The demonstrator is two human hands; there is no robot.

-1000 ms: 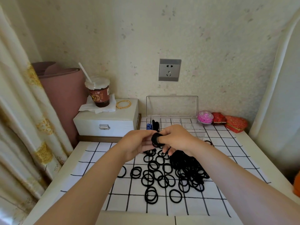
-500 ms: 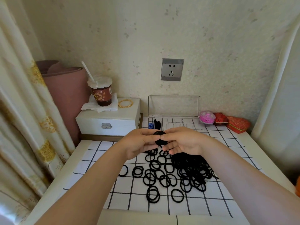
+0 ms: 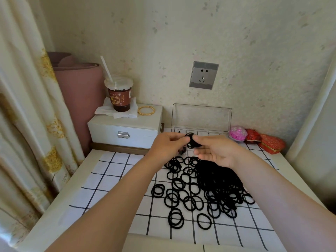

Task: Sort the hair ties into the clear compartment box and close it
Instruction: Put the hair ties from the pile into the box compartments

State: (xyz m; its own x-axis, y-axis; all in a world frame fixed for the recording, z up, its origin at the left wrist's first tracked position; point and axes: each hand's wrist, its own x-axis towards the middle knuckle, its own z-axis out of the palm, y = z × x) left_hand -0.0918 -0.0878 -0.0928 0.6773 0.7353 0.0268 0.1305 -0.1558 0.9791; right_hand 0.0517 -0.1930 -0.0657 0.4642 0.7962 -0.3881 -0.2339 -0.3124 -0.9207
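Many black hair ties (image 3: 205, 190) lie scattered and heaped on the checked cloth (image 3: 116, 180). The clear compartment box (image 3: 201, 119) stands at the back against the wall, lid raised; my hands hide most of its compartments. My left hand (image 3: 167, 146) and my right hand (image 3: 216, 151) meet just in front of the box, both pinching a small bunch of black hair ties (image 3: 191, 141) between thumbs and fingers. My right hand's lower fingers are spread.
A white jewellery box (image 3: 125, 130) at the back left carries a drink cup with a straw (image 3: 119, 95) and gold bangles (image 3: 146, 110). A pink ball (image 3: 238, 133) and red pouches (image 3: 271, 143) sit at the back right. A curtain (image 3: 23, 106) hangs on the left.
Both hands have moved slightly away from me toward the box with the bunch of ties. My right hand's lower fingers have opened out.
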